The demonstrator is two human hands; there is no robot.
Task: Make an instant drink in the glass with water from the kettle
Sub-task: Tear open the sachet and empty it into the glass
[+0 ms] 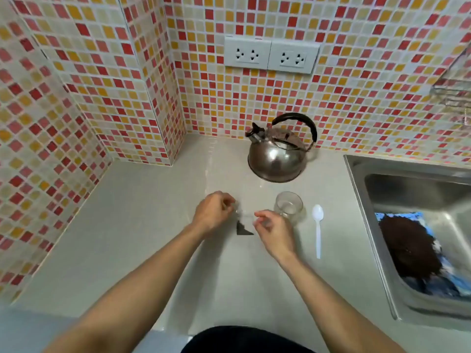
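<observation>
Mosaic-tiled walls enclose a pale desk [142, 225] bearing a steel kettle [276, 159] at the back. Nearer stand an empty glass [288, 205] and a white plastic spoon [317, 229]. Left hand [212, 212] and right hand [274, 229] each pinch one top corner of a small clear sachet [243, 224] with dark powder, each grip closed on it just left of the glass.

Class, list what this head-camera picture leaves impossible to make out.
- Clear packet between left hand and right hand: blurred, so open or sealed is unclear.
- Kettle: opaque steel hides any water.
- Sink: cut off by the right edge.
- Dark mass on blue sheet: unidentifiable.
</observation>
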